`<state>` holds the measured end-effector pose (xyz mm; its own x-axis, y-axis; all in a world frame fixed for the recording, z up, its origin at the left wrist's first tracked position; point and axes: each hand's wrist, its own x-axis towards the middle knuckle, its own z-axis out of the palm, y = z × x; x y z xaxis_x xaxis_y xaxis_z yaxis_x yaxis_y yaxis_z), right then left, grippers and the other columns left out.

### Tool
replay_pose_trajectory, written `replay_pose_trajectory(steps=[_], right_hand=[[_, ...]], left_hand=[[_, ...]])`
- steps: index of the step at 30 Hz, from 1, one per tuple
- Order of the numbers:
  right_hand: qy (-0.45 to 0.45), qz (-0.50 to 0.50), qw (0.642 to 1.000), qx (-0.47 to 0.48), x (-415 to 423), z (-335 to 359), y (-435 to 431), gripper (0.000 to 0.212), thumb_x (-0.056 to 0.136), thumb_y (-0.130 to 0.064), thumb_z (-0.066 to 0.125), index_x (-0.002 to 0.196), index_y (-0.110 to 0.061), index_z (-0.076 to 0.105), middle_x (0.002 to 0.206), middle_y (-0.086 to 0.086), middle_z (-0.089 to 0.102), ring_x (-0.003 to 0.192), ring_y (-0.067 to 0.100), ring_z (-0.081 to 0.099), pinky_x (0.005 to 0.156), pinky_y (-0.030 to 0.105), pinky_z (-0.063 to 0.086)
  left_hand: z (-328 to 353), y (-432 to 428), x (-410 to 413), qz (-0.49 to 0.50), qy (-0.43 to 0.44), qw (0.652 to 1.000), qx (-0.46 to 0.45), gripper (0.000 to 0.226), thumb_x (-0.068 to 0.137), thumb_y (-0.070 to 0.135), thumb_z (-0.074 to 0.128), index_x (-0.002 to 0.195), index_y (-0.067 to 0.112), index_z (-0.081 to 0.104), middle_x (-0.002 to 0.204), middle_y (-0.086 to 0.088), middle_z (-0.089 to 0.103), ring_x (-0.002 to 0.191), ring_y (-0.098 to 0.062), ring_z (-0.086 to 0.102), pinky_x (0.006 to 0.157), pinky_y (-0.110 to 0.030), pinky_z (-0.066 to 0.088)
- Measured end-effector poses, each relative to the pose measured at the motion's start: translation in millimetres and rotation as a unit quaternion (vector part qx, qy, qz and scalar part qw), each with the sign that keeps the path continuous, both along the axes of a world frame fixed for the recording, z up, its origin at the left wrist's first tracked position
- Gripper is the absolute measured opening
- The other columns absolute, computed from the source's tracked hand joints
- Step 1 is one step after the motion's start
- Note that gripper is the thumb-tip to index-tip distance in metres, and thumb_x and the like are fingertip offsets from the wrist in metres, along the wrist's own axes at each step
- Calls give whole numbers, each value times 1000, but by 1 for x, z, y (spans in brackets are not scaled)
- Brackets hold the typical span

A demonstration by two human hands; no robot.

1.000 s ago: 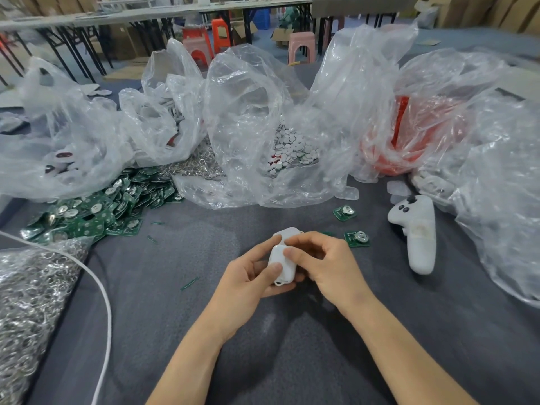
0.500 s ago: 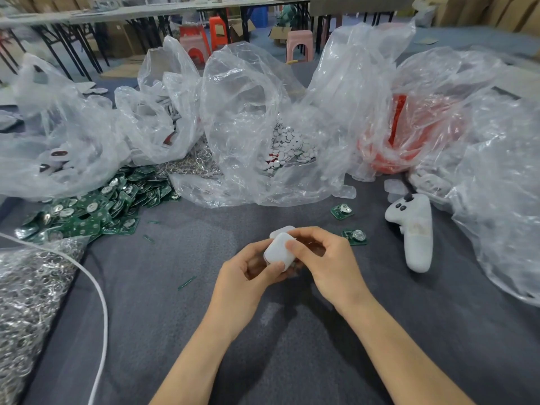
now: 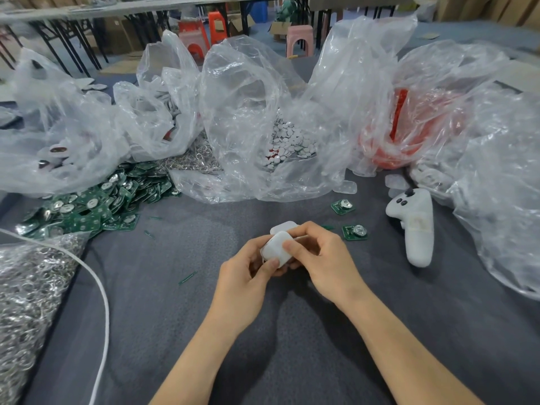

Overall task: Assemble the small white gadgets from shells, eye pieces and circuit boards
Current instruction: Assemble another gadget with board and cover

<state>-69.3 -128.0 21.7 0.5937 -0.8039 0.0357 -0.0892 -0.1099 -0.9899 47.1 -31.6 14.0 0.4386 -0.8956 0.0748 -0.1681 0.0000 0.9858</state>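
Evidently mid-fit | left hand (image 3: 248,270) cradled the white shell (image 3: 277,248) above the bench (image 3: 175,317) at near centre, thumb steadying its lower edge | right hand (image 3: 324,258) pinched its right side, likely pressing halves together | two loose circuit boards (image 3: 354,232) lay just right, handy for later.

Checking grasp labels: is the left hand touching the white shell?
Touching. The head view shows the left hand with its thumb tip pressed on the shell, fingers curled beneath; the right hand pinches it too.
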Motion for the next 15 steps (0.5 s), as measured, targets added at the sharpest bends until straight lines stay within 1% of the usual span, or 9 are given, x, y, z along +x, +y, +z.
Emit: replay_pose_trajectory(steps=[3,6,8,10,12,13,15], right_hand=[[-7,-3,1000,17,1,2,1,5,88,-12,66,90,-17,68,83,9,73,71,22,70,68,31,57],[-75,-6,988,131,-1,7,1,4,86,-1,65,89,-2,66,90,19,72,82,29,71,72,33,60],[-88,-9,982,169,-3,8,-1,7,84,3,66,91,2,65,96,23,70,86,30,70,74,36,60],[-87,-3,982,170,-3,9,-1,12,84,4,66,91,-5,70,97,17,70,87,26,71,72,33,60],[-98,10,982,163,-3,10,1,24,85,3,64,89,-18,75,93,8,72,87,21,71,69,29,58],[-101,14,982,161,-3,10,1,28,86,3,64,87,-22,76,93,6,73,87,20,71,69,28,58],[-99,18,983,156,-2,10,2,29,87,1,63,87,-24,77,93,7,73,88,21,71,70,29,58]], left_hand=[[0,0,-1,11,2,1000,-6,40,90,-6,55,110,29,62,93,3,74,83,-14,71,78,-23,55],[1,0,-1,35,0,999,-17,39,91,-5,56,109,29,62,95,7,74,84,-11,71,75,-18,53],[1,-1,0,49,-8,999,-17,38,91,-2,56,107,33,62,93,11,74,81,-10,70,74,-17,52],[1,-1,0,51,-17,998,-14,37,93,2,56,107,37,61,89,13,73,73,-9,69,70,-15,51],[2,0,0,41,-27,999,-15,37,94,6,56,108,39,59,83,11,73,67,-8,68,67,-14,50],[3,0,1,35,-26,999,-16,37,93,7,56,109,41,59,81,10,72,67,-9,67,66,-14,50],[3,0,2,25,-12,999,-18,40,93,6,58,108,43,60,83,9,73,67,-10,68,66,-16,52]])
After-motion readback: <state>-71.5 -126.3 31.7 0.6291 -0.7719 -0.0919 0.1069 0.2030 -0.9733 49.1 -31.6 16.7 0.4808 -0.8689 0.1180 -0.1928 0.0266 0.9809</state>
